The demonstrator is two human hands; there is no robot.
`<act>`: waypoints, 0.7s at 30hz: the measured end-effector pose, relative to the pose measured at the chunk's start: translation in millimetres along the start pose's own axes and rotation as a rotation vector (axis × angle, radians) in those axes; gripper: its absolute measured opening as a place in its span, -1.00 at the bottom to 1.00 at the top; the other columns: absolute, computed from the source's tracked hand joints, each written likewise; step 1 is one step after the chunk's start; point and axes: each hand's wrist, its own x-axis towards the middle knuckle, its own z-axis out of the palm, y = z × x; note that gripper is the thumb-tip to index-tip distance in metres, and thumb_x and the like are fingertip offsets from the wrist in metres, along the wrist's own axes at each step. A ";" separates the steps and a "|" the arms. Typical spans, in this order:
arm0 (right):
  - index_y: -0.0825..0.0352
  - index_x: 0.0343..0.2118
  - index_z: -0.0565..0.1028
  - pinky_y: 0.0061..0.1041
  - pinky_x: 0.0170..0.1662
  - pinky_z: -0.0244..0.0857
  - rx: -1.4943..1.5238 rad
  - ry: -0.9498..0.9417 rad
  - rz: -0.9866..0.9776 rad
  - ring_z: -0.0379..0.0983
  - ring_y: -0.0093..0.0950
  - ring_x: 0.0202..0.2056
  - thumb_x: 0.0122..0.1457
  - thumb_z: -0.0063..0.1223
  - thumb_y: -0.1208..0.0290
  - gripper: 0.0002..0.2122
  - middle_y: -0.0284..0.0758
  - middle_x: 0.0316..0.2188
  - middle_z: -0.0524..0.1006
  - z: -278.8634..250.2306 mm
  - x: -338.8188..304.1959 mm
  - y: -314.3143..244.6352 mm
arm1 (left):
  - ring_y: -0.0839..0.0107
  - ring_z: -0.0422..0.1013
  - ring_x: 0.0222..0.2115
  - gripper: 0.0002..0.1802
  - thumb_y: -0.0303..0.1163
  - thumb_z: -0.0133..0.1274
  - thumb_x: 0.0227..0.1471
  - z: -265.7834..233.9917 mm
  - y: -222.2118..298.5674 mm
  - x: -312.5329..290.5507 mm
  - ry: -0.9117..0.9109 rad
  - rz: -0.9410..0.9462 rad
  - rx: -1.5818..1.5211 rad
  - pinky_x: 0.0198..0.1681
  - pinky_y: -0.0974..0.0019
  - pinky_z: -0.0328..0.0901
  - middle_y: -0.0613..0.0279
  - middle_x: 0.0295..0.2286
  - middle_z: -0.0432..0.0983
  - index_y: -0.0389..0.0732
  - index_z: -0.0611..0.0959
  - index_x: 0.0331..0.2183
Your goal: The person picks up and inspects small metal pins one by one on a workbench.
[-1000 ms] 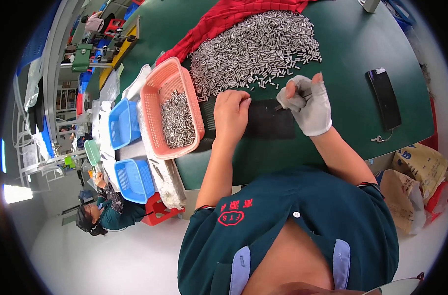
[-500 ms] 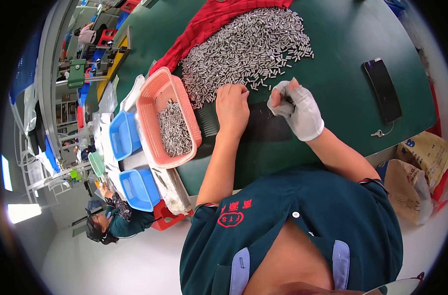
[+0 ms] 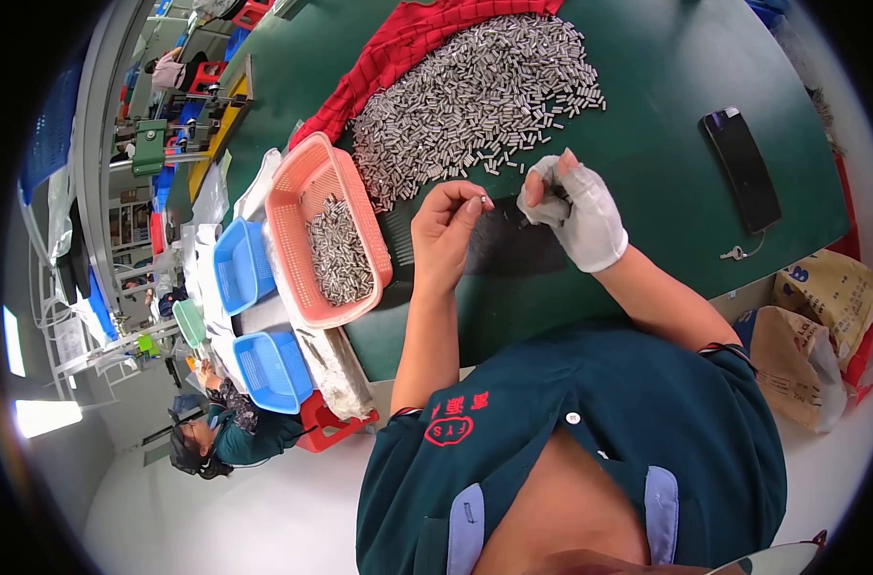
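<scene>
"As the left hand (image 3: 443,235) is drawn back from the pile (image 3: 484,101), what is changed?"

"One metal pin (image 3: 482,199) is now shown pinched at its fingertips, so parted from the rest. Though the right hand (image 3: 582,216) is curled, its contents cannot be told."

The person's bare left hand (image 3: 444,235) was near the centre of the frame, its thumb and forefinger brought together in a pinch at the upper right of the hand. Its bare left forearm (image 3: 427,345) ran nearly straight up from the lower centre. The right hand (image 3: 578,213), just right of centre, wore a white fabric glove (image 3: 595,235) that left two fingertips bare; the other fingers curled inward, their grip hidden. The bare right forearm (image 3: 662,297) slanted up and leftward from the right of the frame. The two hands stood near each other, apart.
</scene>
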 end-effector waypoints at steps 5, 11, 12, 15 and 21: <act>0.38 -0.53 0.40 -0.61 -0.51 -0.07 -0.011 0.016 0.000 -0.02 -0.66 -0.66 0.30 -0.28 0.02 -0.52 -0.49 -0.73 0.13 1.4 -1.0 -0.6 | 0.51 0.39 -0.32 -0.89 -0.59 0.01 0.08 0.9 0.6 -5.1 -0.007 0.001 0.025 -0.16 0.45 0.28 0.23 -0.35 0.48 -0.33 0.52 -0.28; 0.37 -0.53 0.39 -0.61 -0.51 -0.07 0.027 0.022 -0.006 -0.01 -0.65 -0.66 0.31 -0.29 0.04 -0.53 -0.50 -0.74 0.12 0.6 -0.4 0.9 | 0.53 0.39 -0.33 -0.90 -0.59 0.02 0.08 1.8 -0.8 -8.9 0.000 -0.015 0.079 -0.16 0.47 0.28 0.26 -0.38 0.48 -0.33 0.53 -0.29; 0.37 -0.54 0.39 -0.61 -0.51 -0.07 0.037 0.019 -0.004 -0.01 -0.64 -0.66 0.31 -0.29 0.05 -0.53 -0.50 -0.74 0.12 0.5 -0.7 0.6 | 0.53 0.39 -0.33 -0.90 -0.59 0.02 0.08 2.2 -0.9 -9.9 -0.002 -0.016 0.083 -0.16 0.47 0.28 0.27 -0.38 0.48 -0.33 0.53 -0.29; 0.34 -0.55 0.38 -0.59 -0.48 -0.08 0.006 0.021 0.016 -0.02 -0.62 -0.65 0.30 -0.32 -0.01 -0.51 -0.52 -0.75 0.07 2.5 -0.3 -1.6 | 0.54 0.39 -0.33 -0.89 -0.58 0.04 0.07 1.7 -1.8 -11.0 0.014 -0.037 0.092 -0.17 0.48 0.29 0.28 -0.38 0.49 -0.33 0.54 -0.29; 0.37 -0.55 0.38 -0.61 -0.51 -0.08 0.032 0.018 0.012 -0.01 -0.64 -0.66 0.32 -0.31 0.05 -0.53 -0.51 -0.74 0.09 0.6 1.0 -0.2 | 0.64 0.36 -0.40 -0.89 -0.58 0.10 0.03 -2.6 -1.1 -14.3 0.071 -0.051 0.237 -0.27 0.57 0.26 0.36 -0.40 0.47 -0.33 0.56 -0.32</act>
